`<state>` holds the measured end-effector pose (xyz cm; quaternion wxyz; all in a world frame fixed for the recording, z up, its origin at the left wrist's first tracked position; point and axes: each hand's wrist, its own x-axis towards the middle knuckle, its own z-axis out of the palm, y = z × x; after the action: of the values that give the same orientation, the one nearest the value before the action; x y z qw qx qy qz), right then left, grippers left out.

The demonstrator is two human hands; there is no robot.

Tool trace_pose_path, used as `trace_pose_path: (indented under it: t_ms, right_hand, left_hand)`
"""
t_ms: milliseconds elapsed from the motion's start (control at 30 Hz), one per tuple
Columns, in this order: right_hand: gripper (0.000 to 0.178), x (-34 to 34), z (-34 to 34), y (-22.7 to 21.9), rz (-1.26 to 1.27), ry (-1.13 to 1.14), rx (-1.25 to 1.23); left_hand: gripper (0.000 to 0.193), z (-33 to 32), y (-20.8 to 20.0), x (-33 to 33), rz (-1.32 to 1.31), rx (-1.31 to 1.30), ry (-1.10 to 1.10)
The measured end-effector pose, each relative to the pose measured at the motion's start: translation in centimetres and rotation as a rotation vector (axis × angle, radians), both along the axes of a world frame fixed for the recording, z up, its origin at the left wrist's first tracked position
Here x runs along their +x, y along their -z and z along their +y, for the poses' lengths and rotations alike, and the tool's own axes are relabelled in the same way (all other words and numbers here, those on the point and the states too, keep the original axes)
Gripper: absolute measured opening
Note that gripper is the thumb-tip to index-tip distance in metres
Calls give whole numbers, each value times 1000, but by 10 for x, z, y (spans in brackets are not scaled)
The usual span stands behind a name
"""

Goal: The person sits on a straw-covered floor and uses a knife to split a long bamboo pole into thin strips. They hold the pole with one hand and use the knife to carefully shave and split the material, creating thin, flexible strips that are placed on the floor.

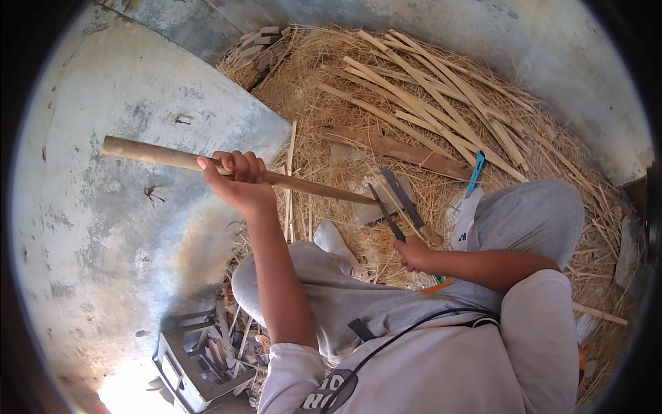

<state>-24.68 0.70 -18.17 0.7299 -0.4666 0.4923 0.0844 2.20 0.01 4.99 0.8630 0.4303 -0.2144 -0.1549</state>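
My left hand [238, 181] is wrapped around a long wooden pole [310, 186], thick at its upper left end. The pole slants down to the right, and its thinner end is beside a grey block [369, 210] on the straw. In my right hand [414, 254] is a narrow dark-bladed knife [387, 214], pointing up and away to the left. Its blade is close to the pole's far end; whether they touch I cannot tell. Just right of it lies a wider dark blade [400, 193], which seems to have a wooden handle.
Straw and shavings cover the floor around my crossed legs. A pile of split wooden strips [427, 96] lies ahead, with a brown plank [393, 148] nearer. A blue utility knife [475, 172] is by my right knee. A metal frame box [200, 366] stands lower left, beside the wall [103, 228].
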Motion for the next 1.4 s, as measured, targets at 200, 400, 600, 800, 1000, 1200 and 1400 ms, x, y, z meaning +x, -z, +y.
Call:
trace_pose_path:
  t_ms: [200, 400, 600, 800, 1000, 1200, 1400]
  right_hand:
    - [29, 4, -80, -56, -171, 312, 299]
    - [39, 18, -75, -66, -465, 728, -607]
    - [32, 2, -7, -32, 25, -3, 217]
    - [23, 3, -71, -35, -206, 218, 692]
    - [15, 3, -58, -24, -116, 116, 340]
    - [22, 7, -63, -8, -118, 185, 302]
    - [34, 14, -71, -56, -92, 308, -484]
  left_hand:
    - [49, -4, 0, 4, -27, 1, -2]
    - [51, -9, -3, -8, -62, 18, 28]
    - [48, -10, -6, -12, -9, 44, 12]
    - [50, -7, -4, -7, -41, 31, 54]
    - [49, -2, -9, -23, -23, 21, 116]
    - [47, 4, -4, -46, -200, 22, 135]
    - [55, 2, -5, -46, -139, -9, 152]
